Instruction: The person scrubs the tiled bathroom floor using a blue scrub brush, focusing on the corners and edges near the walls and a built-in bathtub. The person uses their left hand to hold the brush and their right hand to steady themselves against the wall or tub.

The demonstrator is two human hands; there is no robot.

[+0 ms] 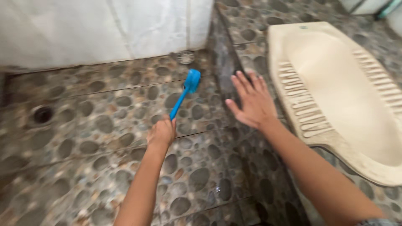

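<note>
Left hand (161, 132) around blue brush (185, 93)

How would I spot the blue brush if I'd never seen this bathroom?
Start at the white wall and look down to the pebble-pattern floor below it. The left hand grips a thin handle that leads up to the brush. It is the only bright blue thing among grey-brown stones.

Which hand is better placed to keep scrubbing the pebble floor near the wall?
Left. The left hand grips the blue brush, whose head rests on the pebble floor near the small drain. The right hand is open and empty, spread beside the squat toilet pan.
</note>
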